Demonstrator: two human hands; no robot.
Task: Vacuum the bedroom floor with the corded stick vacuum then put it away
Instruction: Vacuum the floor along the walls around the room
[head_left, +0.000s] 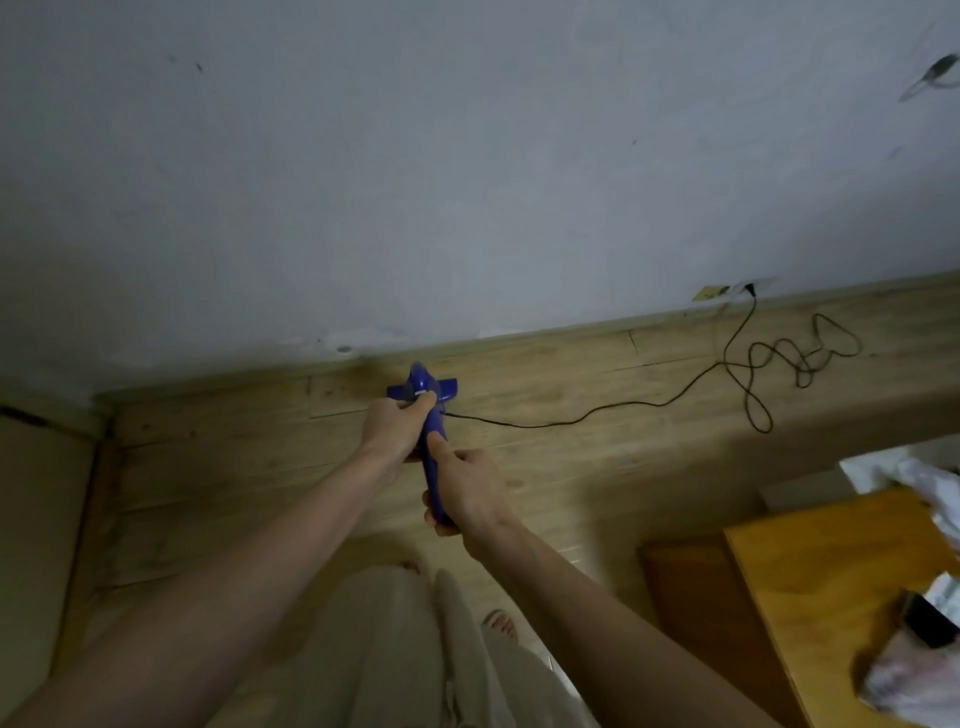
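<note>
2 hands, left hand and right hand, clamp the glossy blue plastic vacuum mid-frame; its thin black cord loops, seemingly tangled, across wood-plank floor toward upper right.

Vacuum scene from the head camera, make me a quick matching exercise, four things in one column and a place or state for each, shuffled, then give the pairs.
Things:
1. vacuum
2. cord
3. plug
4. wooden table

Places or states:
A. in the wall socket
B. gripped by left hand and right hand
C. at the lower right edge
D. looped loosely on the floor

Pairs: 1-B, 2-D, 3-A, 4-C
</note>
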